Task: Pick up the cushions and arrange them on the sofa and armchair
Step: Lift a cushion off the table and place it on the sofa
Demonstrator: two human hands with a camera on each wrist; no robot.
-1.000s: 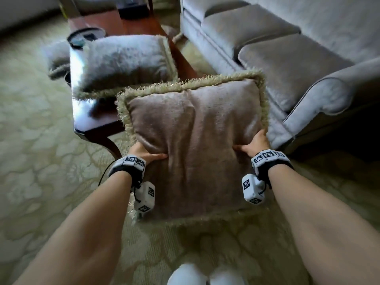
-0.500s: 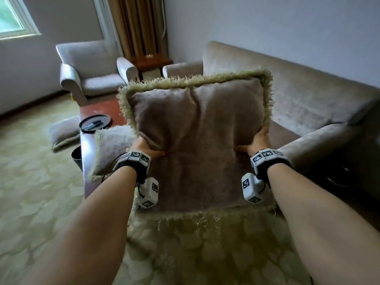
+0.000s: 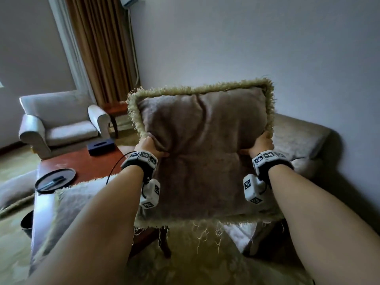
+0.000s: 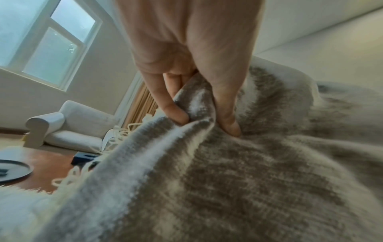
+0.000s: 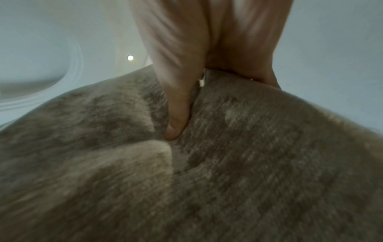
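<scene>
Taupe plush cushion [image 3: 202,153] upright, face toward camera, gripped by both hands.

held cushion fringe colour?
Pale olive-green fringe around the brown-grey cushion; clearest in the head view.

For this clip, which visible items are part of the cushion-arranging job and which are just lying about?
Job:
held cushion, gripped by left hand and right hand
cushion on the table
cushion on the floor
sofa
armchair

Lying about:
coffee table
black tray
tissue box
</scene>
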